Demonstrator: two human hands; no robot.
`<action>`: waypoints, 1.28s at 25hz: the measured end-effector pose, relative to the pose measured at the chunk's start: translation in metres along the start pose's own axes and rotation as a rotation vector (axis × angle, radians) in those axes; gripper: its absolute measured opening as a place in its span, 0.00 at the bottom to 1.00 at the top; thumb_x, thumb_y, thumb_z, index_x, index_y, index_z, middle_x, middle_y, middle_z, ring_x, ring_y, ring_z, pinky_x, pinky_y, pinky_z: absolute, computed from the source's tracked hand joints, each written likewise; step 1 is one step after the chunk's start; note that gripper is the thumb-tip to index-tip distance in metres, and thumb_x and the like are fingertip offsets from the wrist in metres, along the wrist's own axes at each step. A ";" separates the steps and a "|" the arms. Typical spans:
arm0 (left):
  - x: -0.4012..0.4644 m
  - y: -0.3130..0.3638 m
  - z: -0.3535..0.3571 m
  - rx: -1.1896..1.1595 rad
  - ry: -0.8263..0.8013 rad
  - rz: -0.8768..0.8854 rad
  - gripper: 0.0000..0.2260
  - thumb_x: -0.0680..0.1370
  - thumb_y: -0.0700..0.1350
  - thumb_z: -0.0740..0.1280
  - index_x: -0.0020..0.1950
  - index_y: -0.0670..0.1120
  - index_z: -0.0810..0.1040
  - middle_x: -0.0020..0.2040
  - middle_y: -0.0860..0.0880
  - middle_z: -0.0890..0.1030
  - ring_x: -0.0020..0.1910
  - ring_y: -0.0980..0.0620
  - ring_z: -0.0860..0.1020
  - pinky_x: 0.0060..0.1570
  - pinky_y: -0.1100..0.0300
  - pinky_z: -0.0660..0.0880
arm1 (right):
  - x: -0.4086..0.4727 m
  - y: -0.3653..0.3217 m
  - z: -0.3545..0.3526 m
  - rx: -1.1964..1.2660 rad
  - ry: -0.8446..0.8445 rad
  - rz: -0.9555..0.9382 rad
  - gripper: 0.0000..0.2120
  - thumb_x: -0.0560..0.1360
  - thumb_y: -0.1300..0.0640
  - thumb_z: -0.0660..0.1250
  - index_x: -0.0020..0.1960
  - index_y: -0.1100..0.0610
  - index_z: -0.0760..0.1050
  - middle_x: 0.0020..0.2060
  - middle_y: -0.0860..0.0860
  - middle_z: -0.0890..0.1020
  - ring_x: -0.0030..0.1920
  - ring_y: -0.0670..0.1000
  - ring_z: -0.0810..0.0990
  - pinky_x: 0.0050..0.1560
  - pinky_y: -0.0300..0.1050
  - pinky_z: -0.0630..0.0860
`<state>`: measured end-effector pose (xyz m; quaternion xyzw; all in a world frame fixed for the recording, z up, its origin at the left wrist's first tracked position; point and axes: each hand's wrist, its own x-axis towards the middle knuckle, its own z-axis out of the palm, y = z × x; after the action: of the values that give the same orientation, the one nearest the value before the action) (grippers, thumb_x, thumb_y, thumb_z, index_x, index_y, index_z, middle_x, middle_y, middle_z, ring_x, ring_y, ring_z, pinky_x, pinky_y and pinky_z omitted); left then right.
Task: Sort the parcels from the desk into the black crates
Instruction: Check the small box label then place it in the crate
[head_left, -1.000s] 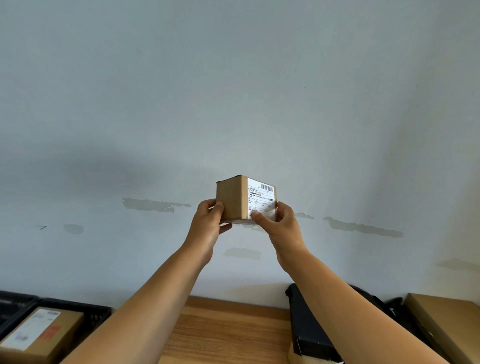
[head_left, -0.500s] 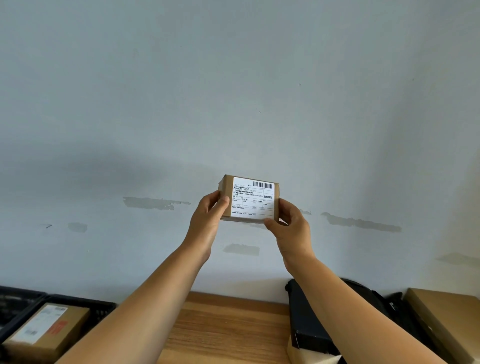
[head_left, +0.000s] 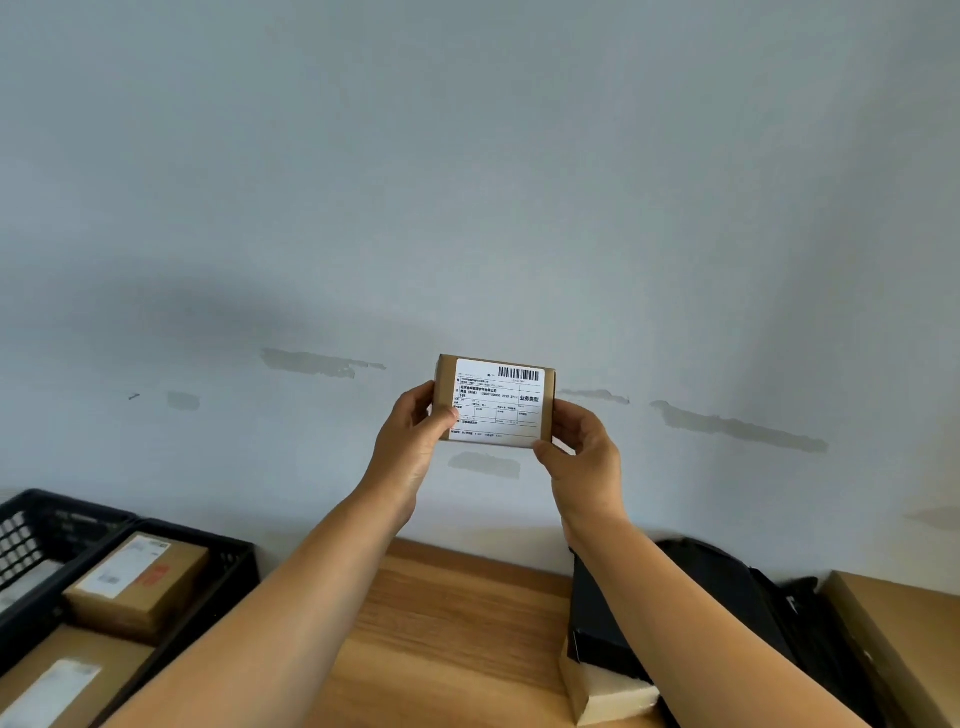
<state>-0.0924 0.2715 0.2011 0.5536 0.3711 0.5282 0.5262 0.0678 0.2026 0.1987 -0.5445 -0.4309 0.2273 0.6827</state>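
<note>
Small cardboard parcel (head_left: 493, 401) held up in the air in front of the pale wall (head_left: 467, 182), centre of view, well above the bench (head_left: 441, 634). White shipping label (head_left: 498, 402) faces the camera, barcode at its 1 o'clock corner, print too small to read fully.

Left hand (head_left: 410, 441) grips the parcel's 9 o'clock edge, thumb on the label face, fingers curled behind. Right hand (head_left: 587, 457) grips the 3 to 4 o'clock edge, thumb at the lower corner, fingers wrapped round the back. Both hands grasping the parcel, both forearms reaching up from 6 o'clock.

Black crates at 8 o'clock: near crate (head_left: 228, 566) holds a brown parcel (head_left: 137, 582) with a white label and a red mark, plus a second labelled parcel (head_left: 62, 680) lower down, cut by the frame edge. Second crate (head_left: 31, 525) just beside it at 9 o'clock, lattice wall, contents cannot tell.

On the wooden bench at 5 o'clock: black box (head_left: 608, 623) resting on a pale cardboard box (head_left: 602, 696). Dark bag (head_left: 753, 597) behind it. Large brown carton (head_left: 904, 634) at 4 o'clock, partly out of frame.

Wall has grey patched smears (head_left: 737, 426) at parcel height.
</note>
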 end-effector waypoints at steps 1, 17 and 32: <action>-0.005 -0.005 -0.002 0.004 0.029 -0.020 0.15 0.72 0.48 0.68 0.59 0.56 0.76 0.54 0.58 0.80 0.47 0.62 0.77 0.46 0.64 0.68 | -0.002 0.006 0.000 -0.012 -0.024 0.014 0.24 0.71 0.74 0.65 0.52 0.46 0.76 0.49 0.42 0.82 0.51 0.37 0.80 0.43 0.27 0.75; -0.095 -0.052 -0.211 0.070 0.342 -0.281 0.26 0.76 0.43 0.69 0.71 0.51 0.63 0.63 0.49 0.77 0.54 0.55 0.78 0.45 0.65 0.75 | -0.115 0.062 0.161 -0.049 -0.446 0.283 0.22 0.72 0.71 0.65 0.50 0.44 0.78 0.46 0.41 0.84 0.53 0.45 0.81 0.52 0.46 0.81; -0.199 -0.037 -0.590 0.149 0.565 -0.410 0.20 0.78 0.42 0.65 0.64 0.60 0.63 0.58 0.52 0.77 0.53 0.52 0.77 0.44 0.60 0.75 | -0.326 0.035 0.512 -0.037 -0.676 0.346 0.22 0.73 0.72 0.64 0.55 0.47 0.76 0.52 0.46 0.81 0.54 0.46 0.79 0.45 0.39 0.81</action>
<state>-0.6953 0.1980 0.0610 0.3367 0.6427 0.5154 0.4561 -0.5256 0.2390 0.0729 -0.5157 -0.5376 0.4984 0.4435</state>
